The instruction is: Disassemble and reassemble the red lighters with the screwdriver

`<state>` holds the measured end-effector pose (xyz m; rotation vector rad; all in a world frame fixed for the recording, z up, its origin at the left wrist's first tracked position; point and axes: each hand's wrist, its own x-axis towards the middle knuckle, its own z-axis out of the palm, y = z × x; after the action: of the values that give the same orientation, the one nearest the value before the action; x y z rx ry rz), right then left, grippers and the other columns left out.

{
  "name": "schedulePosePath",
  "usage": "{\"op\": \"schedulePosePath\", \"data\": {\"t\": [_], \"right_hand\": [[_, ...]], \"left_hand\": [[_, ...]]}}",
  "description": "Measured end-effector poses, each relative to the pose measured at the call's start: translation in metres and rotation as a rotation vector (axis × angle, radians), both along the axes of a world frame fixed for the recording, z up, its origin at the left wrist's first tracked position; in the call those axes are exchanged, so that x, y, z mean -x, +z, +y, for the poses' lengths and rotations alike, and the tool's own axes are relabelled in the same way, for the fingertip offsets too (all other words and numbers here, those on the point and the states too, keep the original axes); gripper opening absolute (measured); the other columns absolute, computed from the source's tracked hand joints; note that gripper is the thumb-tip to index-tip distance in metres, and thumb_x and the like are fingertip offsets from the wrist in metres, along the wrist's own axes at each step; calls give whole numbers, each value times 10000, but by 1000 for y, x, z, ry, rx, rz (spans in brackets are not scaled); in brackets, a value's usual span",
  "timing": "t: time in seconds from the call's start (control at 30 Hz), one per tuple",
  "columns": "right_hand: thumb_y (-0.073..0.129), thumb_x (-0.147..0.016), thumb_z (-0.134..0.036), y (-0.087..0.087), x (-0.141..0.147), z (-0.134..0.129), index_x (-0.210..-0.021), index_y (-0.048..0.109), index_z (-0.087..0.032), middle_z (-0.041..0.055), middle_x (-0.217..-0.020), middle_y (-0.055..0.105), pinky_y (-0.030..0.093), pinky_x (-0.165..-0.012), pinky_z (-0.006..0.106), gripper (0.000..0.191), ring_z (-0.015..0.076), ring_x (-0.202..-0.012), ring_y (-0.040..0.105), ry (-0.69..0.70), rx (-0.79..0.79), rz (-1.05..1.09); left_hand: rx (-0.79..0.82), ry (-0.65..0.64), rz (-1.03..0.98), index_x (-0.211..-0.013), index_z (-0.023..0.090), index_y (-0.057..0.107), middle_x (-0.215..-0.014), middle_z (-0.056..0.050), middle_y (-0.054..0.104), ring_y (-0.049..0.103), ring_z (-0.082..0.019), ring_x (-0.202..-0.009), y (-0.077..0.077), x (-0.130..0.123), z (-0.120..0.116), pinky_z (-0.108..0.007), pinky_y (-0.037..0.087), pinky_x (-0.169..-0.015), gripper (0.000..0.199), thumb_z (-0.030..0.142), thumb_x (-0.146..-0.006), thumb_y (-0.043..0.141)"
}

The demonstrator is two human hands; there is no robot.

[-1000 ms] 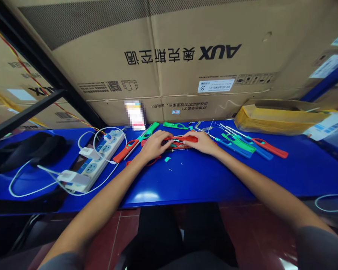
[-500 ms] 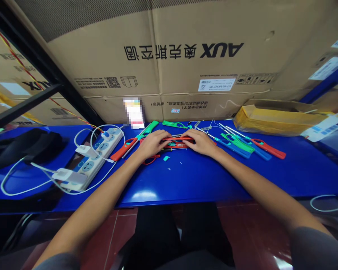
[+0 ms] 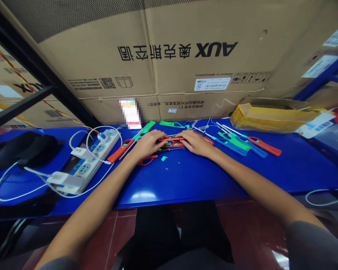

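A red lighter shell piece (image 3: 171, 139) lies level between my two hands above the blue table (image 3: 197, 180). My left hand (image 3: 152, 142) has its fingers closed on the piece's left end. At the right end, my right hand (image 3: 195, 142) grips it with fingertips and thumb. Under it sit another red shell with small parts (image 3: 174, 144) and a thin screwdriver (image 3: 166, 150). A red trigger-guard part (image 3: 148, 160) and a small teal piece (image 3: 164, 158) rest nearer to me.
Red, blue and green long lighters (image 3: 232, 146) lie to the right, a red-green one (image 3: 121, 150) to the left. Further left is a power strip (image 3: 92, 159) with white cables. A lit phone (image 3: 132, 114) leans against the cardboard (image 3: 169, 86); a yellow-taped box (image 3: 267, 118) stands back right.
The whole view has shifted slightly. My right hand has moved a little left along the red piece, uncovering more red lighter to its right. Both hands still hold the piece.
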<state>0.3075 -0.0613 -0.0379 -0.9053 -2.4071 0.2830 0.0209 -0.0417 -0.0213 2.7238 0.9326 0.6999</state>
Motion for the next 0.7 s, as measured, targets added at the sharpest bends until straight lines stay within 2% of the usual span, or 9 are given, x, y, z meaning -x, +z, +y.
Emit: {"op": "schedulePosePath", "data": {"t": [0.17, 0.33, 0.47, 0.7], "right_hand": [[472, -1103, -282, -1, 0, -2, -1340, 661, -239, 123, -1247, 731, 533, -1050, 494, 306, 301, -1187, 668, 7, -2, -1], [512, -1106, -402, 2, 0, -5, -1468, 616, -282, 118, -1311, 701, 518, -1086, 513, 395, 312, -1214, 643, 22, 60, -33], [369, -1139, -323, 3, 1, -7, -1536, 594, -293, 118, -1299, 684, 506, -1100, 518, 458, 304, -1222, 621, 28, 100, -27], [341, -1148, -323, -2, 2, -7, -1577, 565, -261, 132, -1300, 672, 492, -1113, 511, 488, 308, -1230, 596, 13, 53, -53]], "left_hand": [[15, -14, -7, -1190, 221, 700, -1087, -74, 761, 694, -251, -1002, 2, -1, -2, -398, 544, -899, 175, 260, -1042, 615], [9, -11, -9, -1163, 226, 707, -1062, -75, 756, 693, -250, -987, 1, -1, -2, -397, 550, -879, 162, 269, -1039, 612], [13, -12, 21, -1168, 224, 720, -1068, -86, 755, 694, -253, -997, 2, 0, 0, -401, 544, -893, 186, 336, -1058, 620], [34, -25, 57, -1165, 220, 750, -1036, -75, 762, 686, -255, -979, 11, 4, -1, -393, 531, -874, 269, 440, -1038, 661]]}}
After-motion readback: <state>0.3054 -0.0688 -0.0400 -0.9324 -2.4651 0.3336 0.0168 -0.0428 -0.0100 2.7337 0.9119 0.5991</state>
